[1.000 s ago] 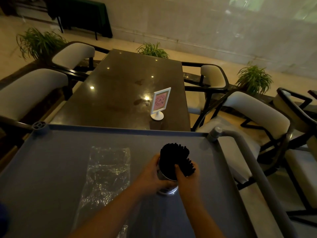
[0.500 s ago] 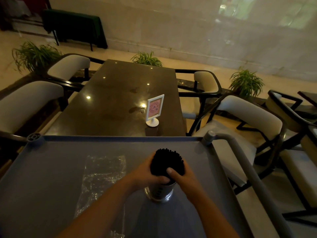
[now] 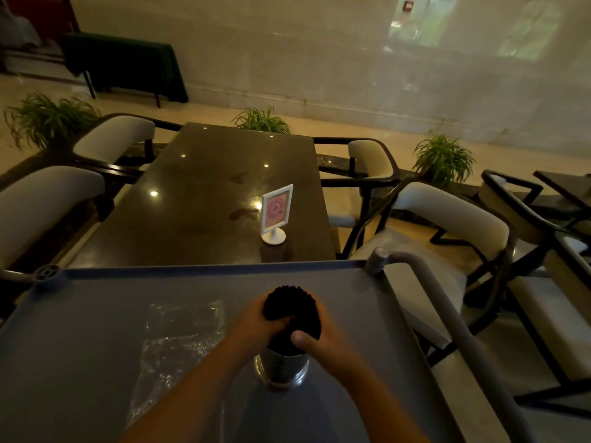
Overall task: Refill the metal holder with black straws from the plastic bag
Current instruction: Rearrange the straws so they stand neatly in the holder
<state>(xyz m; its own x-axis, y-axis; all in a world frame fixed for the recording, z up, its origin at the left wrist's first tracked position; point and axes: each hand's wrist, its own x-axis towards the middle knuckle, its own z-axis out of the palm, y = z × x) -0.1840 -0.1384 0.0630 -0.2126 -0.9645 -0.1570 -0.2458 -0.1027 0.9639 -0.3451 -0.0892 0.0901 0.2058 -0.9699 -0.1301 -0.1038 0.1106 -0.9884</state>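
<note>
Black straws (image 3: 289,306) fill the space between my two hands, a thick bundle standing upright in the metal holder (image 3: 281,369), its tips fanning out above my knuckles. My left hand (image 3: 256,321) wraps the bundle from its own side, fingers curled around the straws, and my right hand (image 3: 319,338) closes on it from the other side with the thumb pressed across the front. Both hands grip the bundle just above the holder's rim. Directly below my hands the shiny cylinder of the holder stands on the grey cart tray (image 3: 96,330), its base resting flat. Off to the outside of my left hand, well apart from it, the clear plastic bag (image 3: 182,334) lies crumpled and flat on the tray; whether any straws are left inside I cannot tell. Beyond my right hand the cart's grey tubular handle (image 3: 441,302) curves down along the tray's edge. Past my fingertips, beyond the tray's far rim, is a dark polished table (image 3: 208,199) with a small white-framed pink sign stand (image 3: 275,214) near its closest edge.
</note>
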